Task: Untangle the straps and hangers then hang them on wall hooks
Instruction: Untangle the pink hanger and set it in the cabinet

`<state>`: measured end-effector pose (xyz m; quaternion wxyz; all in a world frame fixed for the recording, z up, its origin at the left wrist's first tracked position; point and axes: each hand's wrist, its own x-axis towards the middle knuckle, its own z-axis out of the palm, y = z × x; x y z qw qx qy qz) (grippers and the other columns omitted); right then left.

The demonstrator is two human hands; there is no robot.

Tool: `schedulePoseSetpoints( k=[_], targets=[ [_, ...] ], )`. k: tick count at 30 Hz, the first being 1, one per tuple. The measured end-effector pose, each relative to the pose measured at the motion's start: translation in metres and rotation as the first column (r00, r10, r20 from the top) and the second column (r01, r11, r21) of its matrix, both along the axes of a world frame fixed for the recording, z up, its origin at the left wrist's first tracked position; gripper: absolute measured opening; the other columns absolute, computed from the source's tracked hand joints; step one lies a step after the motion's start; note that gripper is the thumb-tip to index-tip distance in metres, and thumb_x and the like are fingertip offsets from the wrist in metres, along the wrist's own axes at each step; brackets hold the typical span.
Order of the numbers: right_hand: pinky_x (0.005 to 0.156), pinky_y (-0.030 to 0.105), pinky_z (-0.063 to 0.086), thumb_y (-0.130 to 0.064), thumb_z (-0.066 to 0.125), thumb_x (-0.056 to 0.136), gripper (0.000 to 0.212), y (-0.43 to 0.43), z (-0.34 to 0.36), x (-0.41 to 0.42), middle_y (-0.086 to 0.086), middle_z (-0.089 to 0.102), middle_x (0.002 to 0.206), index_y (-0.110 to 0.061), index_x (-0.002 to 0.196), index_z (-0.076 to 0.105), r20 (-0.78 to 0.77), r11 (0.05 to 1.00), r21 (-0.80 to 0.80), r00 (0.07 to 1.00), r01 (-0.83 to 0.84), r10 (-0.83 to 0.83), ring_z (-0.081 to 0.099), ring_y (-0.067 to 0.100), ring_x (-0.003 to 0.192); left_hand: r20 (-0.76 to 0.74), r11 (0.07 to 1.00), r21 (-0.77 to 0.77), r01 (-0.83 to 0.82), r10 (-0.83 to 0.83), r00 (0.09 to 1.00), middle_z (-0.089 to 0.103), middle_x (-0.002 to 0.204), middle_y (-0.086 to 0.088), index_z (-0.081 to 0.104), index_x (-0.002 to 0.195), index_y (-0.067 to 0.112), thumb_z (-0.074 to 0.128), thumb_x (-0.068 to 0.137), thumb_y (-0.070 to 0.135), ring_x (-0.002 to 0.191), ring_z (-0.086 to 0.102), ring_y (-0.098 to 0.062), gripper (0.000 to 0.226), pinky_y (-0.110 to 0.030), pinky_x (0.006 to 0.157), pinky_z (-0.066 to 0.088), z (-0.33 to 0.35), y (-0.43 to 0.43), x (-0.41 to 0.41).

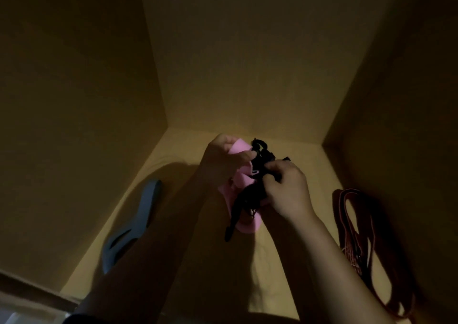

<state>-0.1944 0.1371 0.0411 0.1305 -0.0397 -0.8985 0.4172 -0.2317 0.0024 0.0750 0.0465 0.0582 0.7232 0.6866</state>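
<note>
A pink hanger [247, 222] is held up in the middle of the dim view, with a black strap [244, 199] and its black clips wound around it. My left hand [223, 157] grips the hanger's upper end, thumb pressed on the pink plastic. My right hand [285, 187] pinches the black strap just right of the hanger, fingers curled round it. The loose tail of the strap hangs down below the hanger. No wall hooks are in view.
A grey hanger [138, 219] lies on the yellowish surface [309, 162] at the left. A red strap bundle [357, 237] lies coiled at the right, close to the right wall. Plain walls close in at the left, back and right.
</note>
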Motion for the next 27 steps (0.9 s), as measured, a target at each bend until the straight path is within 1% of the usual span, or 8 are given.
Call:
schedulePoseSetpoints(
  k=[2,5,8,10,15,18,22,27],
  targets=[
    [0.074,0.033,0.053,-0.013,0.052,0.086,0.014,-0.007,0.009,0.006,0.005,0.063,0.092,-0.013,0.092,0.064,0.003,0.976,-0.197,0.996,-0.088,0.090,0.061,0.016,0.084,0.037,1.000,-0.022,-0.020,0.021,0.999,0.064,0.085,-0.002,0.055,0.093,0.013,0.073,0.076,0.012,0.064,0.062,-0.009,0.025,-0.014,0.046,0.048,0.001,0.005,-0.001],
    [0.051,0.013,0.044,-0.021,0.059,0.086,0.010,-0.016,0.020,0.012,-0.003,0.059,0.070,-0.012,0.082,0.058,0.009,0.911,-0.396,0.991,-0.116,0.131,0.058,-0.001,0.056,0.084,1.000,0.011,0.004,-0.005,0.996,0.066,0.080,0.003,0.058,0.100,0.012,0.072,0.078,0.021,0.056,0.066,-0.004,0.028,-0.013,0.043,0.046,0.006,0.008,0.001],
    [0.062,0.028,0.052,-0.028,0.063,0.084,0.016,-0.014,0.026,0.007,0.000,0.059,0.076,-0.014,0.085,0.056,0.031,0.918,-0.395,0.998,-0.039,0.056,0.061,0.016,0.069,0.101,0.999,0.015,0.047,-0.048,0.994,0.068,0.077,0.004,0.062,0.099,0.014,0.066,0.082,0.030,0.054,0.066,-0.003,0.023,-0.016,0.045,0.048,0.011,0.010,0.000],
    [0.073,0.038,0.054,-0.025,0.059,0.087,0.010,-0.011,0.034,0.003,-0.006,0.060,0.079,-0.016,0.090,0.059,0.029,0.930,-0.367,0.999,-0.019,0.032,0.059,0.012,0.071,0.110,1.000,0.026,0.016,-0.019,0.994,0.068,0.075,0.004,0.065,0.088,0.020,0.063,0.085,0.030,0.066,0.067,-0.012,0.010,-0.023,0.058,0.051,0.013,0.009,-0.006],
    [0.071,0.034,0.053,-0.014,0.050,0.091,0.017,-0.009,0.048,-0.003,-0.011,0.061,0.079,-0.028,0.089,0.060,0.002,0.905,-0.424,0.999,-0.043,0.049,0.061,0.010,0.073,0.067,0.997,0.069,0.038,-0.043,0.997,0.067,0.088,-0.006,0.062,0.101,0.008,0.058,0.084,-0.001,0.075,0.065,-0.015,0.021,-0.020,0.066,0.054,0.019,0.008,-0.013],
    [0.069,0.029,0.053,-0.009,0.047,0.092,0.021,-0.008,0.058,-0.008,-0.007,0.064,0.085,-0.025,0.098,0.060,0.018,0.875,-0.478,0.995,-0.079,0.099,0.064,0.016,0.079,0.104,0.993,0.117,0.034,-0.046,0.993,0.069,0.100,-0.013,0.060,0.108,0.007,0.062,0.081,0.000,0.080,0.067,-0.021,0.028,-0.031,0.069,0.055,0.026,0.008,-0.013],
    [0.052,0.012,0.048,0.000,0.042,0.092,0.028,-0.011,0.081,-0.015,-0.004,0.063,0.084,-0.017,0.108,0.057,-0.057,0.827,-0.527,0.979,-0.195,0.194,0.061,0.009,0.071,0.151,0.944,0.329,0.022,-0.076,0.986,0.067,0.093,-0.015,0.055,0.115,0.000,0.055,0.085,-0.003,0.073,0.069,-0.017,0.030,-0.023,0.062,0.058,0.042,0.008,-0.018],
    [0.060,0.019,0.051,-0.001,0.042,0.093,0.026,-0.014,0.104,-0.025,0.000,0.062,0.086,-0.009,0.112,0.058,-0.086,0.755,-0.626,0.980,-0.195,0.181,0.060,0.011,0.073,0.168,0.850,0.518,0.097,-0.213,0.963,0.067,0.084,-0.016,0.058,0.108,-0.002,0.053,0.086,0.000,0.065,0.069,-0.018,0.022,-0.029,0.067,0.058,0.062,0.000,-0.016]
  ],
)
